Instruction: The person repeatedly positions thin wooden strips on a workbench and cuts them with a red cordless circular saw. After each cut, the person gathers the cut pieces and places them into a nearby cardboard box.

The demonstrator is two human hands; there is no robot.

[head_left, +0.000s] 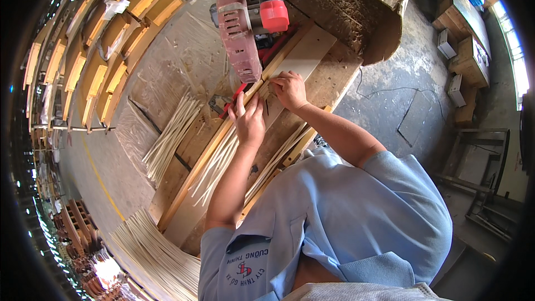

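Observation:
A mitre saw with a dusty, faded red guard point(237, 33) and a black-and-red handle point(273, 3) stands over the bench. Below its guard, my left hand point(249, 121) bears down on a bundle of thin pale wooden strips point(216, 163), its fingers reaching to the long wooden rail point(195, 175) beside them. My right hand point(290, 90) is just right of the guard, its fingers bunched around the strips' ends, which they largely hide. Both hands are close under the saw head; the blade itself is hidden by the guard.
Another bunch of strips point(174, 134) lies left of the rail, and a larger pile point(159, 245) is at lower left. Beyond the saw sits a cardboard box point(356, 8) with sawdust. Racks of wooden parts point(92, 81) stand left; wooden cabinets point(468, 58) stand right.

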